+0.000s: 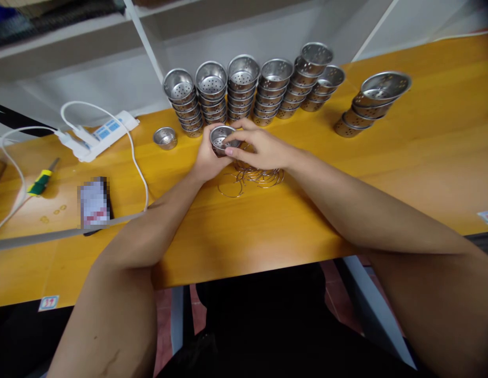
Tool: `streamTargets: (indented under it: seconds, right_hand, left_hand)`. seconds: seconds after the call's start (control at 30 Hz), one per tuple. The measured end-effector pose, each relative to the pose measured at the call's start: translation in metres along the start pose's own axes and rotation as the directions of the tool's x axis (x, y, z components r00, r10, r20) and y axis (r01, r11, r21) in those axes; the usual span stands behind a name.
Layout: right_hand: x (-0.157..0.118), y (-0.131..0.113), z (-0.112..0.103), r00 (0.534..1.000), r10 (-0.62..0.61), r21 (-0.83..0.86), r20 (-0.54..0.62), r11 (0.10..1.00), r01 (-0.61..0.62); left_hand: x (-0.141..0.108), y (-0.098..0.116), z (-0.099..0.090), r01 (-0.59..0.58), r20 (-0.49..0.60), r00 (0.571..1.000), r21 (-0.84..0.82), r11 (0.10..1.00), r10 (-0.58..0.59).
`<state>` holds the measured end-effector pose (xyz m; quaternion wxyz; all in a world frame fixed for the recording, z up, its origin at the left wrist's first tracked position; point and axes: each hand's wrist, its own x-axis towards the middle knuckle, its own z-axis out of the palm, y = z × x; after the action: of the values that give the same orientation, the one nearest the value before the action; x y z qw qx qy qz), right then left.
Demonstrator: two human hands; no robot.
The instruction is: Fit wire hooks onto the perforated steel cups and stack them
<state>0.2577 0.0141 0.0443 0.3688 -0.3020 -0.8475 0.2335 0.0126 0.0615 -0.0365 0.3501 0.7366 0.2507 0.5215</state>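
Near the centre of the frame, I see my left hand [210,157] curled around a perforated metal cup [224,140], my right hand [263,146] partly open with fingers at its rim. Wire rings [263,177] lie on the table [212,241] just below; stacked cups [239,94] stand above.

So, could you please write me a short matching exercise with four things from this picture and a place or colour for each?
1. Screwdriver-like tool
2. Cup being handled
3. Power strip
4. Wire rings

A. White, with cords plugged in
B. Loose on the table, beside the right hand
C. Green and yellow handle
D. In the left hand

Pairs: 1-C, 2-D, 3-A, 4-B
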Motion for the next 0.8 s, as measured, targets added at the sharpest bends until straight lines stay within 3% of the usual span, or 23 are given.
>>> streamTargets:
  seconds: [0.37, 0.53, 0.63, 0.73, 0.8]
  right_hand:
    - [0.002, -0.008, -0.008, 0.999, -0.007, -0.020, -0.031, 1.000, 0.007]
    - [0.003, -0.013, -0.011, 0.999, 0.013, -0.066, -0.047, 0.998, -0.016]
    - [0.003, -0.016, -0.038, 0.999, 0.046, -0.154, -0.022, 0.987, -0.049]
    - [-0.002, -0.022, -0.088, 0.990, 0.137, -0.294, 0.044, 0.948, -0.118]
    - [-0.010, -0.026, -0.124, 0.959, 0.270, -0.392, 0.091, 0.895, -0.214]
  left_hand:
    - [0.003, 0.000, 0.001, -0.008, -0.003, 1.000, -0.045, 0.999, 0.008]
    - [0.006, -0.016, 0.004, -0.071, 0.099, 0.992, -0.097, 0.993, 0.081]
    - [0.003, -0.014, 0.005, -0.092, 0.122, 0.987, -0.060, 0.994, 0.099]
    - [-0.002, -0.002, 0.005, -0.004, 0.106, 0.994, 0.014, 1.000, 0.003]
    - [-0.004, 0.005, 0.004, 0.038, 0.080, 0.996, 0.037, 0.999, -0.041]
